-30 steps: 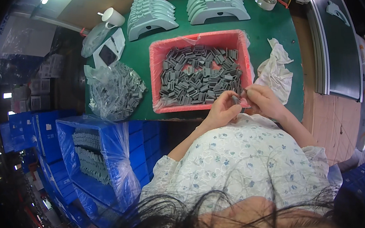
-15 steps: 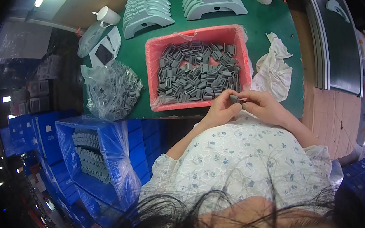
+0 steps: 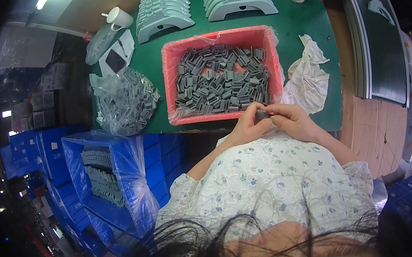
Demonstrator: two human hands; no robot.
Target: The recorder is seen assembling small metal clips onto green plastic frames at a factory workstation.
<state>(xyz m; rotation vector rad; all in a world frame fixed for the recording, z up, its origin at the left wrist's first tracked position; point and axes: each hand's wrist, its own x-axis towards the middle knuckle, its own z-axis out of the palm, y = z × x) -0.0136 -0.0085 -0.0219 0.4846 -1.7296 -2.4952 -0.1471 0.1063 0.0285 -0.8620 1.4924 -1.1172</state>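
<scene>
Between my two hands, just past the near right corner of the red bin point(image 3: 170, 70), is a small grey plastic part point(image 3: 262, 115), mostly covered by fingers. My left hand point(image 3: 249, 127) is closed with thumb and fingers round it. Pinched at the part's right side, my right hand point(image 3: 293, 121) is closed too, its fingertips meeting those of the left. Many similar grey plastic parts point(image 3: 220, 80) lie loose in the plastic-lined bin.
A clear bag of grey parts point(image 3: 125, 102) sits left of the bin. Behind stand stacked pale curved pieces point(image 3: 164, 18), with a white cup point(image 3: 120, 17) and phone point(image 3: 115, 62) at left. A white cloth point(image 3: 307, 76) lies right; a blue crate point(image 3: 127, 170) stands lower left.
My fingers have shifted slightly around the grey part, and less of it shows now. The whole view has moved a little; both hands stay together by the bin's corner.
</scene>
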